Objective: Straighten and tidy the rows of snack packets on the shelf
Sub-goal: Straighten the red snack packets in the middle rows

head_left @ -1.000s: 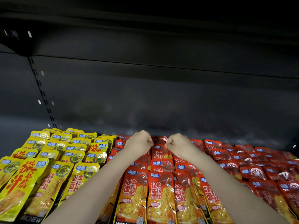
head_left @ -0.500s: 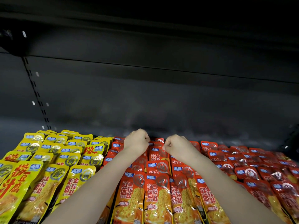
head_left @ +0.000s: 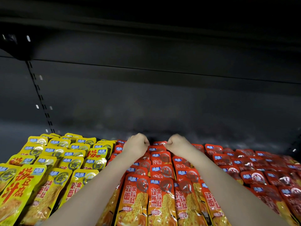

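Overlapping rows of red snack packets (head_left: 160, 170) fill the middle and right of the shelf. Rows of yellow snack packets (head_left: 53, 159) lie to their left. Both my arms reach to the back of the red rows. My left hand (head_left: 136, 146) and my right hand (head_left: 178, 145) are curled into fists side by side. Between them sits the rearmost red packet (head_left: 158, 143), and each hand seems to pinch one of its top corners. The fingertips are hidden behind the knuckles.
The dark back panel (head_left: 162, 103) of the shelf rises just behind my hands. A slotted upright (head_left: 40, 98) runs up at the left. An upper shelf (head_left: 146, 22) hangs overhead. More red packets (head_left: 254, 170) lie loosely at the right.
Both hands have crept slightly farther toward the back of the red rows and stay curled. The camera has shifted a little.
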Demonstrator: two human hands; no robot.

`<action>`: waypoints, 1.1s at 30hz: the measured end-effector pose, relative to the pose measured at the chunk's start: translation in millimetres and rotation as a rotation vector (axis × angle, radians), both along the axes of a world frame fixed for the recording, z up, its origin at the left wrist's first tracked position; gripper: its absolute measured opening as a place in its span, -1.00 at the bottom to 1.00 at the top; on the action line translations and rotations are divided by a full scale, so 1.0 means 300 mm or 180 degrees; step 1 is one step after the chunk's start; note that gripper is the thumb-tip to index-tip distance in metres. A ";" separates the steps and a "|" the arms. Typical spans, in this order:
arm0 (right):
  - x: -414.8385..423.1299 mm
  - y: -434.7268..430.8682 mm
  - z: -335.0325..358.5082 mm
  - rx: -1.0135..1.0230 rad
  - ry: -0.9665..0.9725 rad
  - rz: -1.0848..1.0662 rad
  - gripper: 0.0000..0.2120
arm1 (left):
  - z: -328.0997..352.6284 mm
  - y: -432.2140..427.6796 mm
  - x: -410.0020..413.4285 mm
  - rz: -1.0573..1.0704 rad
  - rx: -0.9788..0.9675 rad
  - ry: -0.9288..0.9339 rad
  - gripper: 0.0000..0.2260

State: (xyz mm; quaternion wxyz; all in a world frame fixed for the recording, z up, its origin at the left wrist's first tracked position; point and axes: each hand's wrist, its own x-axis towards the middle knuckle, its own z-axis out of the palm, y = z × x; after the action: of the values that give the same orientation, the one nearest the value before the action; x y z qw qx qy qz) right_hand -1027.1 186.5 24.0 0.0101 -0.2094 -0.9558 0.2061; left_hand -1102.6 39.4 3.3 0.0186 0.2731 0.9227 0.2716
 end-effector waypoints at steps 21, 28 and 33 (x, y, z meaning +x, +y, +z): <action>-0.029 0.011 -0.034 -0.0086 0.0329 -0.0296 -0.81 | 0.016 0.013 -0.013 0.0093 0.0206 -0.0058 -0.86; 0.068 -0.047 0.007 0.0170 0.0608 0.0313 -0.81 | 0.062 -0.075 0.032 0.0043 -0.0177 0.0246 -0.85; 0.114 -0.077 0.001 0.0441 0.0466 0.0384 -0.78 | 0.066 -0.168 0.062 0.0054 -0.0112 0.0296 -0.83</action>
State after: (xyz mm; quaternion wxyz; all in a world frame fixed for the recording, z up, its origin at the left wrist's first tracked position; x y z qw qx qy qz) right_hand -993.0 163.5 24.3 0.0819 -0.1348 -0.9753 0.1545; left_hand -1084.1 -10.9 23.0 -0.0218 0.2772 0.9294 0.2425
